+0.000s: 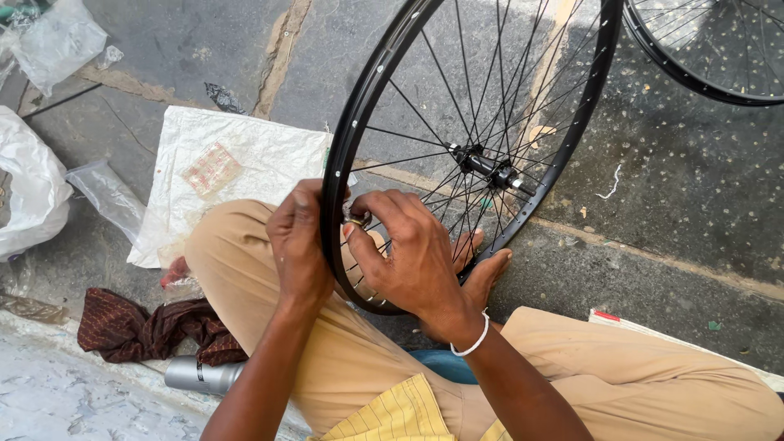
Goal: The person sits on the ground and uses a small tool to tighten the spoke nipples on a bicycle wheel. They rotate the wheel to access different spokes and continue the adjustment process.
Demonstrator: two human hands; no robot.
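— Head view: what's lying on that cracked stone floor [694, 171]?
— A white sack [237, 163], a maroon cloth [147, 327]. Both hands, left hand [298, 245] and right hand [412, 257], are pinching the black wheel rim [343, 155] standing over tan-trousered legs.

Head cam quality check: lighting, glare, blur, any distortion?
Head view: soft daylight, brighter patch on the pavement top centre. Faint sheen on the black wheel rim; spokes and hub sharp. Left hand and right hand crisp, no motion blur. Mild wide-angle bending at the edges.
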